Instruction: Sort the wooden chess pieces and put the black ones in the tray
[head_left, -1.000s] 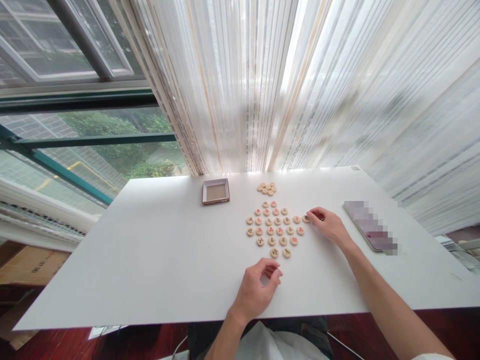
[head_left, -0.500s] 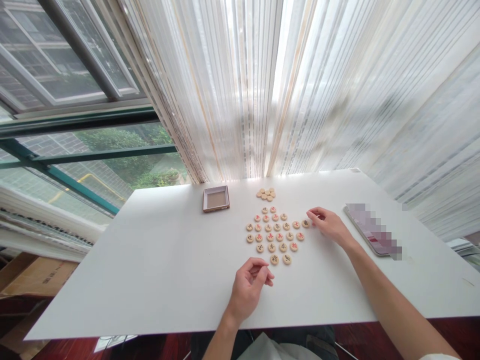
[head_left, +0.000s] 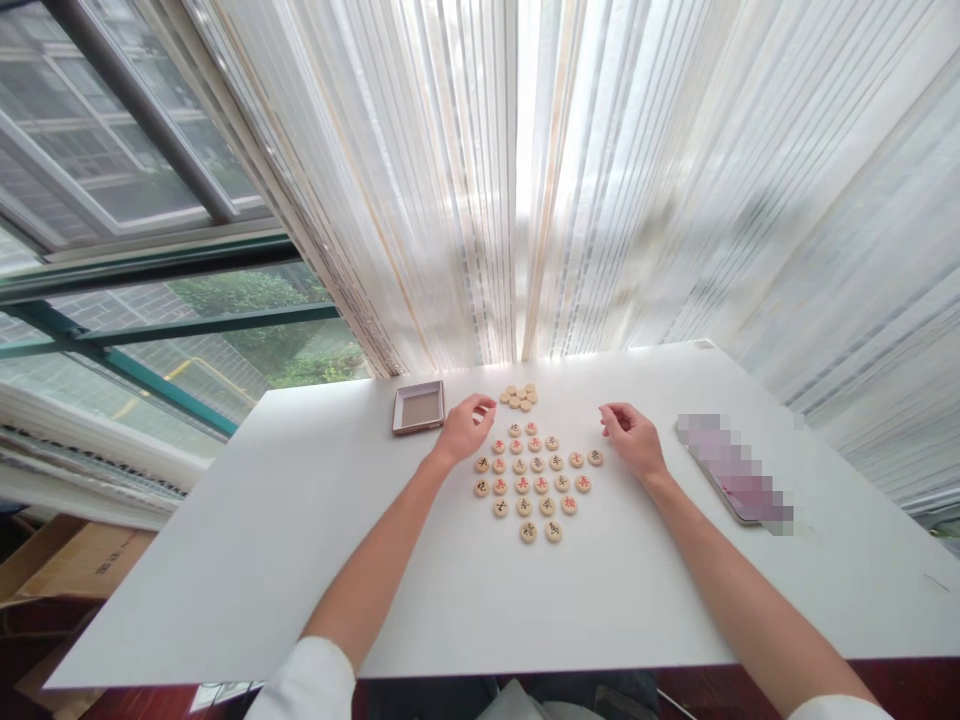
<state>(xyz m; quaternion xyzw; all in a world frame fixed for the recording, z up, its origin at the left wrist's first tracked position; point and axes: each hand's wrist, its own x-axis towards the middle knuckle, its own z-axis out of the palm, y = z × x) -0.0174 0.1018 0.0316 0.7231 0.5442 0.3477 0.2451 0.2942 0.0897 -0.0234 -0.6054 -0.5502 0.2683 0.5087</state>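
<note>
Discs (head_left: 514,401), round and wood-toned, near the left hand (head_left: 469,427)

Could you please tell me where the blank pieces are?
In the head view, the cluster of blank pieces lies near the far edge of the white table, just right of the left hand and beyond the marked pieces.

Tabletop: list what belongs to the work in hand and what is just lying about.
Seemingly in the work:
lettered pieces, set in rows
plain pieces, clustered near the left hand

Probably lying about:
tray, left of the pieces
slab, pixelated, right of the right hand
</note>
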